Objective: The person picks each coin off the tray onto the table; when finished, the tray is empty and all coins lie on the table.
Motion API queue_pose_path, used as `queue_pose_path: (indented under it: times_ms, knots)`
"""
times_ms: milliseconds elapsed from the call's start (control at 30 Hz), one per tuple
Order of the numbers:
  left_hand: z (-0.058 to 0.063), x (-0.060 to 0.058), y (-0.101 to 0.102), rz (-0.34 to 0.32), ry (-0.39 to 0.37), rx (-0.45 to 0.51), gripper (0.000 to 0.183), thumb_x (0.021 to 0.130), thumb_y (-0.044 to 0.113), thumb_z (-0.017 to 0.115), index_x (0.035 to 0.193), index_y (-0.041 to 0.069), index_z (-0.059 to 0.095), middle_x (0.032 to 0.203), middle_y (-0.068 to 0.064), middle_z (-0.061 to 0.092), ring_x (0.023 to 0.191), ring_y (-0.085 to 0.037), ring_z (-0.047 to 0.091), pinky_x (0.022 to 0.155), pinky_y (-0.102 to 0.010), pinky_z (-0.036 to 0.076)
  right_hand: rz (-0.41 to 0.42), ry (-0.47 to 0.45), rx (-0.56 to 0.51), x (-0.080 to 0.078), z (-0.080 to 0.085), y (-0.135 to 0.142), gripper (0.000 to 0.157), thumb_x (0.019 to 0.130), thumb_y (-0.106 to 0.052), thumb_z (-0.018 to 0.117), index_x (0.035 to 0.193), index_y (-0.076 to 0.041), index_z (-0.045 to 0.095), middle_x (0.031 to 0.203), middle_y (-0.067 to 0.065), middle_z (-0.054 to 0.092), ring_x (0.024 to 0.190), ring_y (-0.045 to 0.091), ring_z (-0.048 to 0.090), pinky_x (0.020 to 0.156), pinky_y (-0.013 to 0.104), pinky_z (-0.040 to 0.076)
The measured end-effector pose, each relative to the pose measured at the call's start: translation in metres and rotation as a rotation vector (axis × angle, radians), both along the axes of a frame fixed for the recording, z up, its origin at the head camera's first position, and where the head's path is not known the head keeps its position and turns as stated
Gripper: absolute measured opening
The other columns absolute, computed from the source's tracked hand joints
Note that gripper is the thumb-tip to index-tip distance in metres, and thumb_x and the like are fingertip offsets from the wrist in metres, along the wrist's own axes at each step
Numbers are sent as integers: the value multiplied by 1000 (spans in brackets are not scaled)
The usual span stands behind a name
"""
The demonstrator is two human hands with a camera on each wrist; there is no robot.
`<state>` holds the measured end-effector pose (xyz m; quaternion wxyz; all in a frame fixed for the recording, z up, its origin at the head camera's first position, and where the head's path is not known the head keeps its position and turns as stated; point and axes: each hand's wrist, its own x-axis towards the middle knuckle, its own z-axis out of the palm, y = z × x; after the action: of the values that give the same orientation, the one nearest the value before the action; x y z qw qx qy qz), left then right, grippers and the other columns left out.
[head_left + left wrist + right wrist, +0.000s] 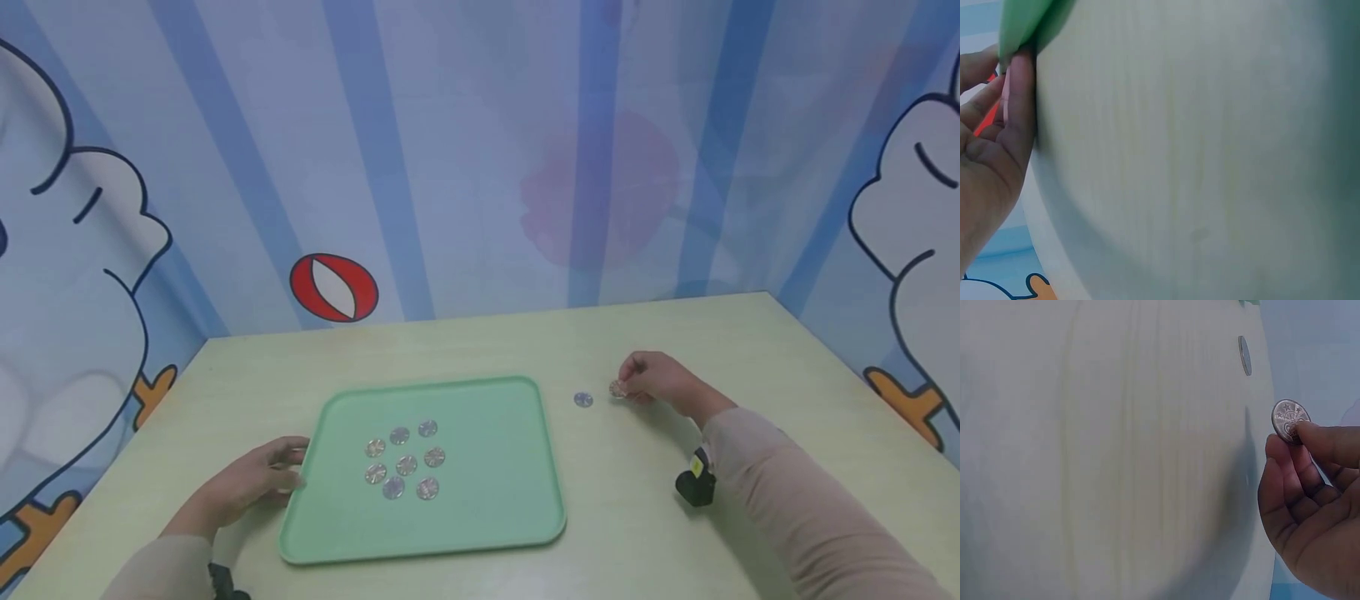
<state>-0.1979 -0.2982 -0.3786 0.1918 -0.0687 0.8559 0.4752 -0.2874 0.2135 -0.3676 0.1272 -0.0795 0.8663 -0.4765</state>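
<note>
My right hand (660, 383) pinches a round silver coin (1289, 420) between thumb and fingers, above the table to the right of the tray. The coin's face, with stars on it, shows in the right wrist view. A second coin (583, 400) lies on the table, left of the pinched one. My left hand (251, 479) is at the left edge of a green rectangular tray (495, 517), its fingertips touching the rim. Several coins (407, 465) lie flat and apart in the tray's left and middle part.
The pale wood-grain table (622, 533) bears the tray and coins. A blue striped cloth backdrop (480, 167) with cartoon prints rises behind its far edge and along both sides. A black wrist camera (696, 483) hangs at the right cuff.
</note>
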Motion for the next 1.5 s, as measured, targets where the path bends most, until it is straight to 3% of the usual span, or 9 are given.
queue_pose_path:
  times_ms: [400,633,1500]
  knots:
    - [0,0,0,0,1,-12,61,75,2,57,129,-4,29,124,-28,35,102,-33,48,78,-41,47,1,-2,61,-2,-7,0,5,76,-1,53,79,-2,49,75,6,51,64,17,45,54,26,42]
    - [1,-1,1,-7,-7,-5,62,74,2,56,129,-3,28,125,-27,34,104,-35,45,78,-41,47,-15,15,138,-3,-8,-1,10,77,-4,54,84,2,52,72,5,50,62,16,44,53,25,41]
    - [-1,0,-1,-23,-1,0,63,74,4,56,130,-3,27,126,-26,33,107,-36,42,80,-42,46,-40,40,231,-9,-11,0,14,78,-4,52,88,6,53,76,8,52,64,16,47,54,24,43]
